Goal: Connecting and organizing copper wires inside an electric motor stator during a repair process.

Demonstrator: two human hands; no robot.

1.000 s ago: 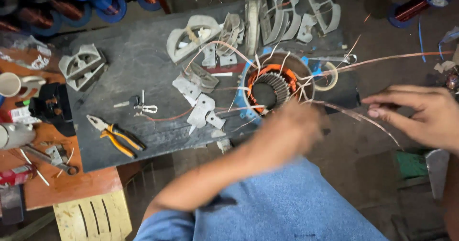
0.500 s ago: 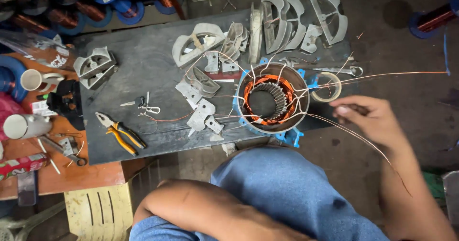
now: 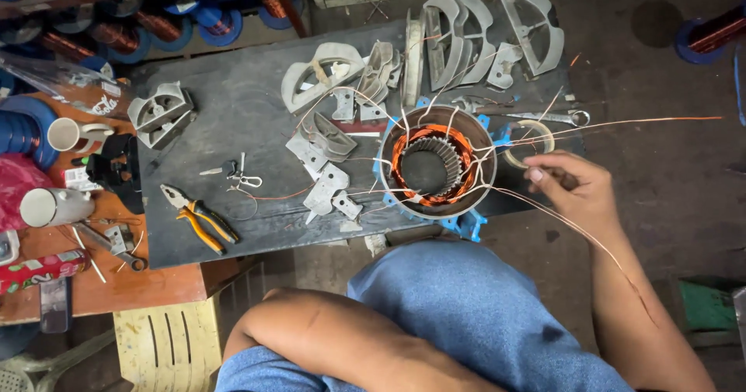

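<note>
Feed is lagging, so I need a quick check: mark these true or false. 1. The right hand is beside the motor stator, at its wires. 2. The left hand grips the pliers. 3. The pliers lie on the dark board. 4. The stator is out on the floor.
1. True: the right hand sits just right of the stator, fingers on copper wire.
2. False: the pliers lie untouched; the left hand is out of view.
3. True: they rest on the dark board.
4. False: it stands on the board.

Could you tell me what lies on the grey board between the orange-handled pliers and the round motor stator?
In the head view, between the pliers and the stator lie small scissors, a thin copper wire and flat grey metal pieces.
</note>
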